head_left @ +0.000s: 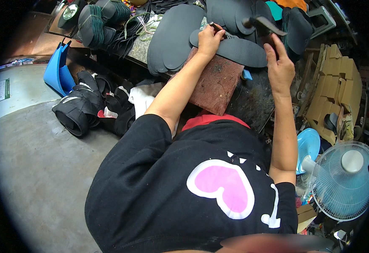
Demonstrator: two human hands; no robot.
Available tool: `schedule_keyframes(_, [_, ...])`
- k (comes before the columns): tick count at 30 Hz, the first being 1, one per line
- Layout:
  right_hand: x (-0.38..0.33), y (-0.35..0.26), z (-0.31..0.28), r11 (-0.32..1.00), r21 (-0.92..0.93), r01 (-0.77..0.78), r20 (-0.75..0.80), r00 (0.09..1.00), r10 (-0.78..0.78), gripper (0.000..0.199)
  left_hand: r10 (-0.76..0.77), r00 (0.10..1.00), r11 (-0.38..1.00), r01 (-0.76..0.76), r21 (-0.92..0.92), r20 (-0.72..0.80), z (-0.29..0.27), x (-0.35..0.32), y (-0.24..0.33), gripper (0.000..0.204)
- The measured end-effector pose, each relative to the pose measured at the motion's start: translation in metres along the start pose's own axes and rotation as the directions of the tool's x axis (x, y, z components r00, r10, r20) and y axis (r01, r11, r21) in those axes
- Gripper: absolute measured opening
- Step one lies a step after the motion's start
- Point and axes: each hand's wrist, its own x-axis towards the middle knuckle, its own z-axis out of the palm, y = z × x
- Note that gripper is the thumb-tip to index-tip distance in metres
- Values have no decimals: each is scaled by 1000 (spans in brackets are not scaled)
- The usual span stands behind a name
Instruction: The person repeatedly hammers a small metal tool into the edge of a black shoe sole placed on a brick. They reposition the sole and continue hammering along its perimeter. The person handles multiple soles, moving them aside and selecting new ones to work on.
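Observation:
My right hand (282, 69) is raised at the right, its fingers closed round the handle of a hammer. The hammer head (269, 26) is up in the air above the work, slightly blurred. My left hand (210, 42) pinches a thin dark punch-like tool (214, 27) and holds it upright against a black shoe sole (245, 52). Small holes or marks show in the sole beside my fingers. Under the sole lies a reddish-brown block (216, 86), tilted towards my lap. The lower tip of the tool is hidden by my hand.
Large black sole sheets (172, 36) surround the work. Bundles tied with green cord (92, 25) stand at the far left. Black strap pieces (77, 107) and a blue folded sheet (60, 71) lie lower left. Cardboard (330, 86) and a fan (342, 181) are on the right.

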Motion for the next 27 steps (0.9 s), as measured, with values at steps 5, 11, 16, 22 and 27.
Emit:
schedule_keyframes(5, [1,-11,4,920,124,372,-236,912,-337,27,398,911,795,-403,454,112,5,-4,8,16])
schedule_keyframes(11, [-6,23,30,965,-257,-54,124,988,88,37,368,928,780,-344,524,60,17,-6,7,16])
schedule_keyframes(16, [-11,40,36,922,-386,-36,234,963,135,38,-158,980,931,107,-350,-122,5,0,10,12])
schedule_keyframes(22, [-18,45,41,917,-396,-51,252,954,161,38,-74,990,964,40,-264,-122,-14,-6,11,8])
schedule_keyframes(27, [-7,28,29,945,-323,-52,223,966,129,37,-81,989,996,75,-52,-124,-12,-7,2,11])
